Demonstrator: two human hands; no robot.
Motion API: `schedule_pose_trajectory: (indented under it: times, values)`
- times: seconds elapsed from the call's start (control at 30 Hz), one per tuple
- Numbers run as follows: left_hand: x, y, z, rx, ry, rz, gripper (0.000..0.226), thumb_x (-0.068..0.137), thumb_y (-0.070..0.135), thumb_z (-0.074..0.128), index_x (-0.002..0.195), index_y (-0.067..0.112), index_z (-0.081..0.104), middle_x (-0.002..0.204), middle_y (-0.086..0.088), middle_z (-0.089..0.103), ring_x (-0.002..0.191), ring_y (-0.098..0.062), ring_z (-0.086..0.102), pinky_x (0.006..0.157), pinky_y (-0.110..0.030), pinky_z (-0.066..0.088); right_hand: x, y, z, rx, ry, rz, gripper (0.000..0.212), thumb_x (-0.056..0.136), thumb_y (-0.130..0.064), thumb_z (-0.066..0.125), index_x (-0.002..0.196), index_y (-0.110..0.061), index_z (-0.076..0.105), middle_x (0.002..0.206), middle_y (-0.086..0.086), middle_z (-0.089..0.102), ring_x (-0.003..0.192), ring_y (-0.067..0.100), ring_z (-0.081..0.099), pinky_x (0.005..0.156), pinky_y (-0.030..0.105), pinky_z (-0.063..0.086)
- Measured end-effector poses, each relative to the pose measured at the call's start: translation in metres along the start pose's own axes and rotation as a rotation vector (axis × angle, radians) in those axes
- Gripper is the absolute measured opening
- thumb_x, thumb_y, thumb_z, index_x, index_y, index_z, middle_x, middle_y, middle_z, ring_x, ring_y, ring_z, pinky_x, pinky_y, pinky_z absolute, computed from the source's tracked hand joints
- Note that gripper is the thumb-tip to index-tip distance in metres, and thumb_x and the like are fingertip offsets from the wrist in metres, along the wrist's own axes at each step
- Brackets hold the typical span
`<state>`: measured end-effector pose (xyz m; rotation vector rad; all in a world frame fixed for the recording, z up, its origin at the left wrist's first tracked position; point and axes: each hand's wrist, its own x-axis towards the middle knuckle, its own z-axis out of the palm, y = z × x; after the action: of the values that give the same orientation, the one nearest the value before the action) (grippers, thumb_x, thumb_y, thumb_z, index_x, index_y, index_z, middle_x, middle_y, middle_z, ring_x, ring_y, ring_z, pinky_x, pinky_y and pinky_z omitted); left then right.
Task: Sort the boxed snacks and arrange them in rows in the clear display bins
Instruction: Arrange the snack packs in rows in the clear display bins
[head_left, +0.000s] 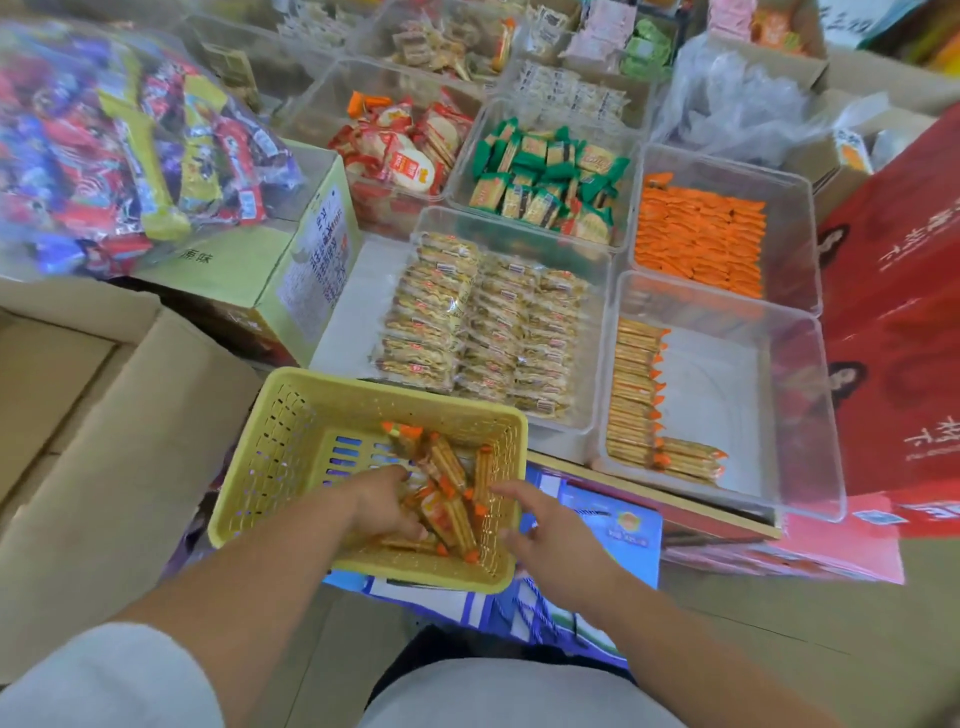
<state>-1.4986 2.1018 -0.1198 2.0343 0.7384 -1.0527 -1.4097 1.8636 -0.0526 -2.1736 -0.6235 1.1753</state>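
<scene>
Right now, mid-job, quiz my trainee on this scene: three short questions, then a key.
1. True or false: the left hand is inside the yellow basket.
2. The nearest clear bin on the right is: A) full to the top, B) partly filled, with a row along its left wall, C) without any packs.
3. Fill in: the cracker packs in the basket have ____ ends.
Key: 1 true; 2 B; 3 orange.
</scene>
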Motion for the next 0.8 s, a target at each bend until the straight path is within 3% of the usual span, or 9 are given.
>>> schedule_pose_trajectory:
  times: [0.13, 0.27, 0.33, 0.43, 0.6, 0.7, 0.8]
  values:
    - [0.006, 0.001, 0.011, -0.029, -0.037, 0.104, 0.103, 0.075, 0.045, 0.089, 0.158, 0.033, 0.03, 0.151, 0.004, 0.053, 0.131, -0.021, 0.054, 0.111, -0.035, 0.042, -0.004, 0.0, 0.0, 0.109, 0.011, 0.031, 0.05, 0.101, -0.024, 0.06, 0.105, -0.073, 0.051, 0.1, -0.005, 0.062, 0.069, 0.022, 0.065, 0.042, 0.021, 0.041]
    - [0.013, 0.005, 0.013, -0.086, -0.108, 0.158, 0.105, 0.076, 0.045, 0.087, 0.159, 0.037, 0.023, 0.151, 0.003, 0.052, 0.135, -0.023, 0.052, 0.117, -0.046, 0.039, -0.002, -0.002, -0.001, 0.117, 0.01, 0.061, 0.049, 0.101, -0.025, 0.06, 0.107, -0.073, 0.051, 0.102, -0.008, 0.062, 0.079, 0.01, 0.072, 0.052, 0.024, 0.051]
    - [0.016, 0.007, 0.015, -0.039, -0.138, 0.173, 0.099, 0.078, 0.044, 0.086, 0.157, 0.036, 0.027, 0.146, 0.005, 0.056, 0.131, -0.021, 0.055, 0.116, -0.046, 0.04, -0.001, -0.004, 0.0, 0.105, 0.008, 0.061, 0.051, 0.101, -0.026, 0.06, 0.106, -0.075, 0.049, 0.103, -0.008, 0.061, 0.071, 0.008, 0.069, 0.058, 0.021, 0.054]
    - [0.02, 0.009, 0.019, -0.006, -0.168, 0.187, 0.094, 0.082, 0.039, 0.084, 0.157, 0.036, 0.027, 0.144, 0.003, 0.057, 0.129, -0.022, 0.056, 0.115, -0.045, 0.042, -0.002, -0.005, 0.0, 0.104, -0.002, 0.067, 0.052, 0.101, -0.026, 0.058, 0.107, -0.076, 0.047, 0.1, -0.011, 0.056, 0.061, 0.005, 0.06, 0.05, 0.016, 0.049]
    - [0.023, 0.01, 0.023, 0.078, -0.125, 0.23, 0.082, 0.092, 0.044, 0.073, 0.156, 0.034, 0.023, 0.143, 0.001, 0.056, 0.124, -0.021, 0.057, 0.106, -0.039, 0.046, -0.003, -0.01, -0.002, 0.138, -0.009, 0.088, 0.056, 0.102, -0.023, 0.056, 0.101, -0.079, 0.045, 0.106, -0.004, 0.056, 0.064, -0.005, 0.065, 0.05, 0.01, 0.046]
    - [0.023, 0.011, 0.025, 0.061, -0.078, 0.254, 0.064, 0.099, 0.045, 0.064, 0.153, 0.036, 0.031, 0.143, 0.001, 0.057, 0.122, -0.022, 0.057, 0.103, -0.037, 0.046, -0.004, -0.013, -0.001, 0.17, -0.012, 0.094, 0.055, 0.103, -0.019, 0.054, 0.105, -0.073, 0.046, 0.102, -0.002, 0.052, 0.064, -0.01, 0.063, 0.05, 0.007, 0.044]
    - [0.023, 0.008, 0.023, -0.032, -0.074, 0.279, 0.051, 0.103, 0.037, 0.06, 0.15, 0.039, 0.041, 0.136, 0.004, 0.061, 0.116, -0.018, 0.058, 0.099, -0.033, 0.046, -0.006, -0.015, 0.0, 0.178, -0.02, 0.098, 0.054, 0.104, -0.019, 0.052, 0.106, -0.073, 0.046, 0.116, 0.002, 0.056, 0.067, -0.009, 0.066, 0.052, 0.005, 0.044]
